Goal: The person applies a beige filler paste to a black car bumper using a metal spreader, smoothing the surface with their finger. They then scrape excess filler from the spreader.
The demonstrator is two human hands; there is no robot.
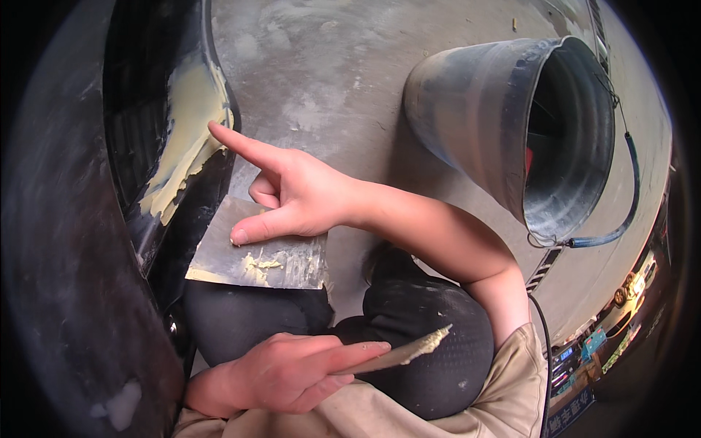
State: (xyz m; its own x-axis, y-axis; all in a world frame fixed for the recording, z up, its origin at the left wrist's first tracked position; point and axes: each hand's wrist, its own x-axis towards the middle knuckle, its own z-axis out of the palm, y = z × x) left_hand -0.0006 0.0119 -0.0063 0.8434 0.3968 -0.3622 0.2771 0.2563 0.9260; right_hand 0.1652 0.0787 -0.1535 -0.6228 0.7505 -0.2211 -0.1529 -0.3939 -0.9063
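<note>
My right hand (292,193) reaches across from the right, its index finger stretched to the edge of a smear of pale yellow putty (191,117) on a black, curved panel (135,95). Its thumb lies over a thin, putty-streaked metal sheet (219,244), and the other fingers are curled; their grip underneath is partly hidden. The sheet is above my left knee. Low in the picture, my left hand (292,372) is closed on a flat putty spreader (401,355), seen nearly edge-on and pointing right, with putty along its edge.
A grey metal bucket (475,109) lies on its side at the upper right, its mouth facing right and a blue-sleeved wire handle (634,197) hanging off it. Grey concrete floor (307,87) spreads ahead. My bent knees (431,328) are close below the hands.
</note>
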